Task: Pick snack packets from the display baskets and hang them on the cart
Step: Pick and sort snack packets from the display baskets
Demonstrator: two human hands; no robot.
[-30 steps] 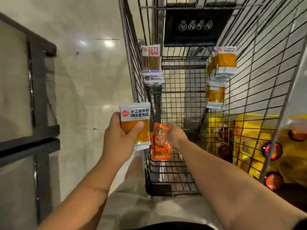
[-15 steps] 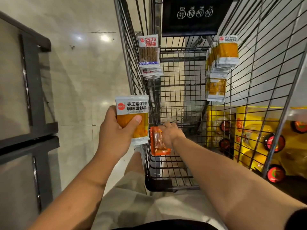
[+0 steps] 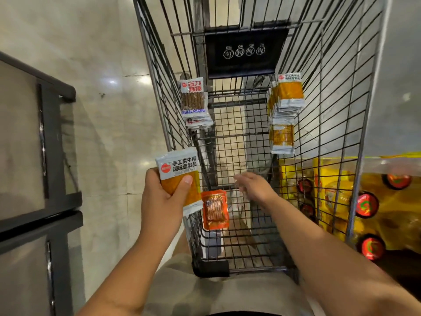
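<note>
Snack packet point(image 3: 177, 165) stands upright, gripped in the left hand point(image 3: 159, 199), just left of the empty, loosely spread right hand point(image 3: 255, 185).

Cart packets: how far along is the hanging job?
Done: an orange packet, stick-snack packets and yellow packets hang on the cart walls. In hand: the left grip holds another yellow packet. The right grip is open, empty. Left: hanging that packet.

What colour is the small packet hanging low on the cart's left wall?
The small packet is bright orange, with a clear window; head view.
</note>
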